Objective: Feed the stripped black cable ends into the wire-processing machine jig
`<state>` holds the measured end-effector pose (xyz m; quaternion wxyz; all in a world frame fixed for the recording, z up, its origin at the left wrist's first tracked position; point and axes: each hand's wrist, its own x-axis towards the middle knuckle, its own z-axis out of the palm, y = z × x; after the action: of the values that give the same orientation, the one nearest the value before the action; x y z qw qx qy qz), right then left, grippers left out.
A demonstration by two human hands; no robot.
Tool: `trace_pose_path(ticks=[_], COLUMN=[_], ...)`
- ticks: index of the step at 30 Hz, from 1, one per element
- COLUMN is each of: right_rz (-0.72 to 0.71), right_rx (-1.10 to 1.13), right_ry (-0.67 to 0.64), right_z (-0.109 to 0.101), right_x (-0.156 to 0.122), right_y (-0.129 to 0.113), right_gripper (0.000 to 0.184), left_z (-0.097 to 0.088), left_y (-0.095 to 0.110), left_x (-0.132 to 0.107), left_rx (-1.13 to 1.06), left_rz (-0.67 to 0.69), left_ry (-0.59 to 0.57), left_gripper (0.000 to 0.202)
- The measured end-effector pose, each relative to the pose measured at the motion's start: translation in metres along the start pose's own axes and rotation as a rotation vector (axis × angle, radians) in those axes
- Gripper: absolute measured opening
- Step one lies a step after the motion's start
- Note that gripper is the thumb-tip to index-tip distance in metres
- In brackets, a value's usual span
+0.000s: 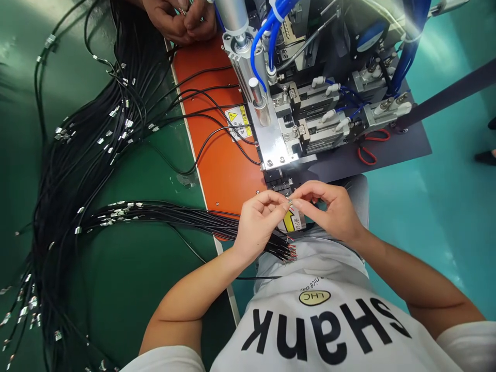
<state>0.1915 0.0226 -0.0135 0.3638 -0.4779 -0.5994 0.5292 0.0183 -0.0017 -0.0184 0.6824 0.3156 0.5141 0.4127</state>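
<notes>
My left hand (258,222) and my right hand (329,206) meet just in front of the metal machine (279,134), fingertips pinched together on a small wire end (289,204). Under my left hand lies a bundle of black cables (174,217), with bare coloured wire tips (290,253) fanned out by my wrist. The cables run left across the orange plate (220,170) and the green table (116,268).
A large heap of black cables with metal clips (96,134) covers the left of the green table. Another person's hands (182,20) work at the top. Red-handled scissors (370,147) lie on the grey base right of the machine. Blue hoses (267,31) loop above.
</notes>
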Motion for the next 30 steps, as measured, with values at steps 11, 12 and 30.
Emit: trace_pose_path(ticks=[11, 12, 30], right_rz=[-0.128, -0.139, 0.223], right_rx=[-0.154, -0.158, 0.210], right_ry=[0.099, 0.099, 0.154], right_z=[0.006, 0.007, 0.004], right_x=[-0.001, -0.002, 0.015], right_y=[0.005, 0.006, 0.051], right_gripper=[0.011, 0.011, 0.022], left_z=[0.001, 0.001, -0.027], left_y=[0.001, 0.002, 0.001], left_x=[0.001, 0.001, 0.015], left_rx=[0.056, 0.057, 1.019], left_rz=[-0.006, -0.009, 0.665], left_ry=[0.013, 0.009, -0.018], left_gripper=[0.020, 0.020, 0.019])
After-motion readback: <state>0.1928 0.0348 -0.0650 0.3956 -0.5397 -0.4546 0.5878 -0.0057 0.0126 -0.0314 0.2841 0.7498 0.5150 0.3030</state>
